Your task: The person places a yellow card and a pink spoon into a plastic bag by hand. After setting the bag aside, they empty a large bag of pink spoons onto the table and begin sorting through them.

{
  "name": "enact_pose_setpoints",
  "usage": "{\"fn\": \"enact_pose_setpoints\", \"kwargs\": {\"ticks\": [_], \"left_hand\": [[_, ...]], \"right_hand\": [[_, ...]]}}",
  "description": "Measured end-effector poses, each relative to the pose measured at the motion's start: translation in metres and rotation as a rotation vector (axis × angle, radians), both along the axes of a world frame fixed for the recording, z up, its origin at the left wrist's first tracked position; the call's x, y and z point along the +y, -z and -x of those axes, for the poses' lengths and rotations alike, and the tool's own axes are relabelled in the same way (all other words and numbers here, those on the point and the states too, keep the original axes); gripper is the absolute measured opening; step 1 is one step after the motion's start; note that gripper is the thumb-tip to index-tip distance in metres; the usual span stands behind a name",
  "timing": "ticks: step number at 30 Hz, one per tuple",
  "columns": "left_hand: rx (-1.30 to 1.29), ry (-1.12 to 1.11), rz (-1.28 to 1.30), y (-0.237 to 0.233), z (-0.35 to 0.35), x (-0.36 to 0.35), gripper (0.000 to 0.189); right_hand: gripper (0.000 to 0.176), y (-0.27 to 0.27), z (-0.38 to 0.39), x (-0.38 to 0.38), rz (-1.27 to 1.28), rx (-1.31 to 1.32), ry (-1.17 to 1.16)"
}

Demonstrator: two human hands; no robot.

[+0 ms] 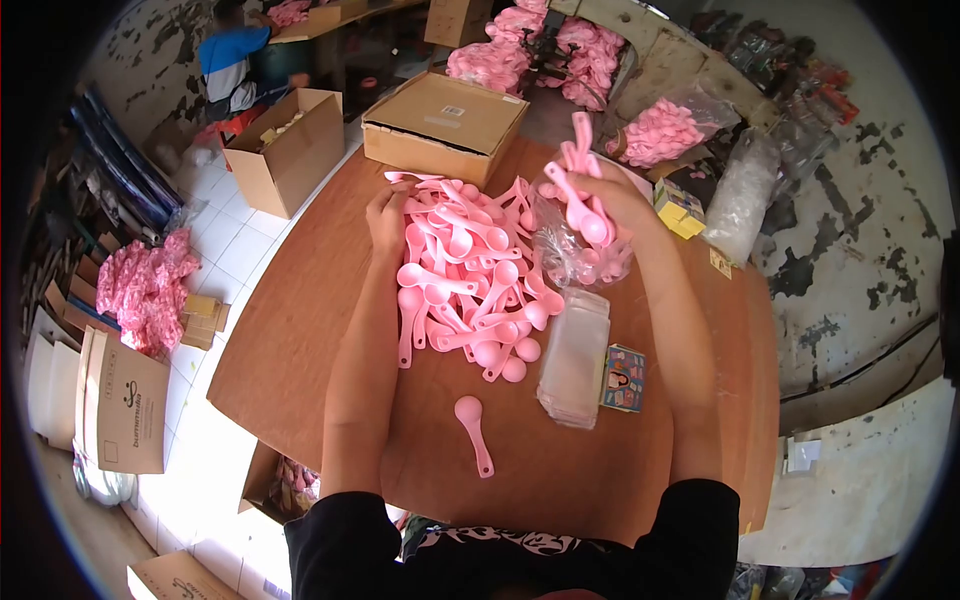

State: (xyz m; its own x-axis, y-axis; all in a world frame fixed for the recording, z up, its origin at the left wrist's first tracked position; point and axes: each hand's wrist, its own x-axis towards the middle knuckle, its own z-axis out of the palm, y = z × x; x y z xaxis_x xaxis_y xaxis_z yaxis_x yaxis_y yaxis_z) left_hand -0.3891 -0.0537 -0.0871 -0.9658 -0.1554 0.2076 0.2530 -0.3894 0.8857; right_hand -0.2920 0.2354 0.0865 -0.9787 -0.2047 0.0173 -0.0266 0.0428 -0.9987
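A heap of pink measuring spoons (465,260) lies on the brown wooden table (300,330). At the heap's far left edge, my left hand (386,217) has its fingers curled in on a pink spoon (415,177); part of the grip is hidden. My right hand (622,200) is raised over the right side and grips several pink spoons (580,200) in a bunch. Beneath it sits a clear plastic bag (560,250) with pink spoons inside. One single spoon (475,435) lies apart, close to my body.
A stack of clear plastic bags (575,355) lies beside a small printed box (623,378). A closed cardboard box (445,125) stands at the table's far edge. Yellow boxes (680,208) and a plastic roll (745,190) are at right. Another person (235,60) sits in the back left.
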Motion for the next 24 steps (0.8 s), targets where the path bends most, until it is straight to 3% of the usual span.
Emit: {"fn": "enact_pose_setpoints", "kwargs": {"ticks": [5,6,11,17,21,24], "left_hand": [[0.003,0.008,-0.028,0.001,0.001,0.001,0.022],[-0.007,0.010,-0.042,0.000,0.001,0.002,0.023],[0.002,0.017,-0.042,0.003,0.003,0.000,0.024],[-0.002,0.015,-0.045,0.008,0.008,0.000,0.024],[-0.002,0.021,-0.072,0.009,0.009,0.000,0.023],[-0.005,0.022,-0.077,0.006,0.006,0.001,0.022]], "right_hand": [[0.045,0.013,-0.024,-0.073,-0.638,0.222,-0.286],[0.047,0.040,-0.013,-0.076,-0.679,0.459,-0.331],[0.041,0.040,-0.017,-0.117,-0.987,0.247,-0.407],[0.031,0.046,-0.014,-0.114,-0.960,0.468,-0.283],[0.033,0.057,-0.017,-0.106,-0.993,0.571,-0.249],[0.037,0.054,-0.032,-0.108,-1.179,0.649,-0.206]]}}
